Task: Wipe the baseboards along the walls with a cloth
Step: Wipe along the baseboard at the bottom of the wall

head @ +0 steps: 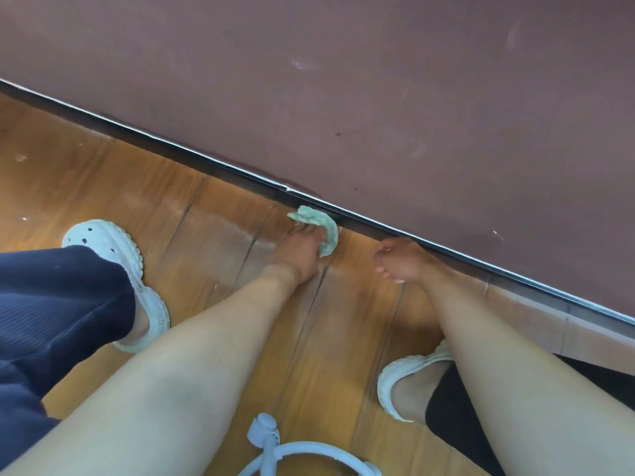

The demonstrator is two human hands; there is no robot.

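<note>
The green cloth (316, 223) is bunched against the face of the dark baseboard (192, 161), just right of a small joint in its bright top edge, low down where the strip meets the wooden floor (86, 166). The left hand (297, 250) grips it, fingers curled round the wad from below, so only a narrow part of the fabric seems to meet the board. The step in hand looks like a stroke along this stretch. To do it well, I would spread the cloth flatter under the fingers so it covers the full height of the strip, fold a bit over the top ledge where dust settles, and keep even pressure while sliding one way. The right hand (398, 259) holds nothing, fingers loosely curled beside the baseboard further right; whether it touches the board I cannot tell, but it could brace there. The reddish-brown wall (378, 80) above has pale smudges, and white clogs (113, 249) flank both arms
</note>
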